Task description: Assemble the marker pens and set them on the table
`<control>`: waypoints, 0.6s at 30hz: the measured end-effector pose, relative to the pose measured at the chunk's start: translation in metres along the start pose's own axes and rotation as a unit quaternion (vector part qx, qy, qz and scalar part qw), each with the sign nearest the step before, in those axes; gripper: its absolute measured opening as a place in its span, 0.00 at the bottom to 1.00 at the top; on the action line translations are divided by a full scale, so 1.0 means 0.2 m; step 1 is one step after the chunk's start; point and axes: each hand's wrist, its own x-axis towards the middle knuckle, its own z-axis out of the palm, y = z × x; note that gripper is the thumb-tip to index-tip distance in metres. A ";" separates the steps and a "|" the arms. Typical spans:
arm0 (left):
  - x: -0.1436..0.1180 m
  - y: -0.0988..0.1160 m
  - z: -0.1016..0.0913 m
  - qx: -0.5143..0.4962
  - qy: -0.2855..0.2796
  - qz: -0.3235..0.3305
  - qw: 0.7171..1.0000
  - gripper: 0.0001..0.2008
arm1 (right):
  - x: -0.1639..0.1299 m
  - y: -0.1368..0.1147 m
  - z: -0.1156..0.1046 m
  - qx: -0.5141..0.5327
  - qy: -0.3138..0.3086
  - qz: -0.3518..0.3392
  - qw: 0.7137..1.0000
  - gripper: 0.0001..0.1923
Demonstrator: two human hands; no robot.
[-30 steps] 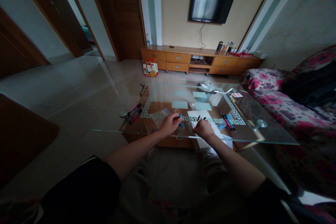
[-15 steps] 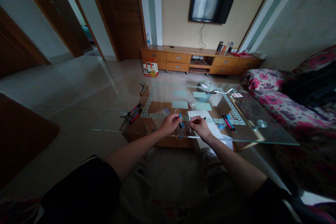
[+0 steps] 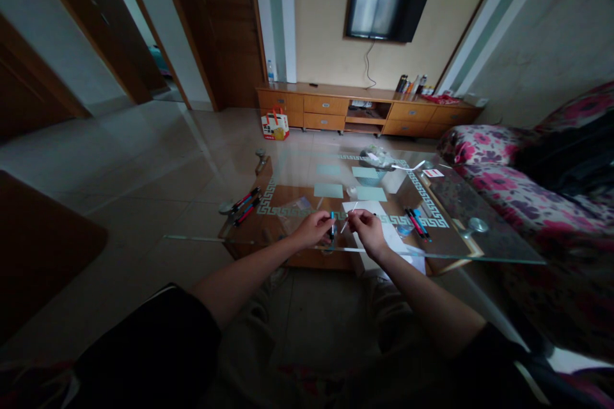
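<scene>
Above the near edge of the glass table, my left hand pinches a short blue-and-black pen barrel, held roughly upright. My right hand, a little apart from it, grips a thin white stick like a pen refill, which tilts and pokes out above and below the fingers. A group of red, blue and black pens lies on the glass to the left. More pens lie to the right of my right hand.
A white sheet or box shows beneath the glass by my right hand. Toward the far side are a bowl-like container and a red-and-white card. A floral sofa stands at the right, a low cabinet behind.
The white stick in my right hand has turned from nearly upright to slanted, and more of it shows above the fingers. The pen barrel in my left hand has shifted slightly downward.
</scene>
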 end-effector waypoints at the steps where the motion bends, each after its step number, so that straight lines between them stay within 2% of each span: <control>1: 0.00 0.00 0.00 0.000 -0.007 -0.007 1.000 0.17 | 0.00 -0.01 0.00 0.008 0.007 0.000 1.000 0.18; 5: -0.03 0.02 0.01 0.018 -0.035 -0.023 0.999 0.17 | 0.00 -0.05 0.01 0.056 0.035 0.007 0.998 0.22; 10: -0.03 0.01 0.00 0.043 -0.068 -0.016 0.997 0.17 | 0.02 -0.09 -0.02 0.105 0.066 -0.017 0.992 0.19; 18: -0.02 0.00 -0.01 0.099 -0.102 0.061 0.988 0.16 | 0.02 -0.10 -0.01 0.096 0.073 -0.009 0.993 0.20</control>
